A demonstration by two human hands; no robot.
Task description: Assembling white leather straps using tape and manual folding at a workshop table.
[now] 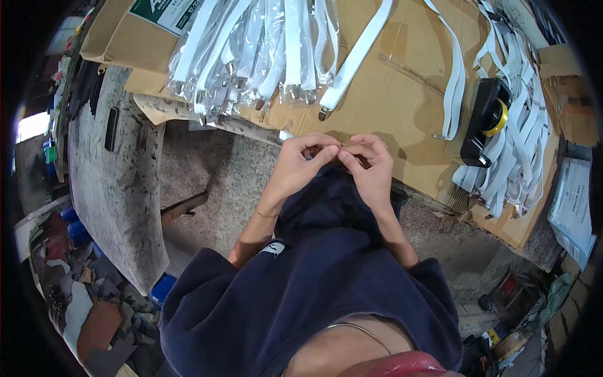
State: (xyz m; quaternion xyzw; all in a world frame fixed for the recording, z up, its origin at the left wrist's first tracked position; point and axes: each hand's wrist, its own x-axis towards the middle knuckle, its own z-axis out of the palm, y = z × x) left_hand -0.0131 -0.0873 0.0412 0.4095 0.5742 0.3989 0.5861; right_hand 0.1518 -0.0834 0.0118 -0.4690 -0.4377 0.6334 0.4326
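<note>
My left hand (301,162) and my right hand (368,168) meet at the table's near edge, fingers bent and fingertips pressed together. Whatever they pinch is too small or too hidden to make out. A bit of white shows just beyond my left knuckles. Past my hands, a white elastic strap (358,60) with a metal clip at its end lies on the cardboard. Left of it is a pile of white straps in clear plastic bags (270,47), metal clips toward me. Another white strap (453,94) hangs curved to the right.
A black tape dispenser with a yellow core (485,122) sits at the right, against a heap of loose white straps (524,135). Cardboard (414,113) covers the table. A worn bench (119,182) stands at left, a dark bar (112,129) on it. Scraps (100,323) litter the lower left.
</note>
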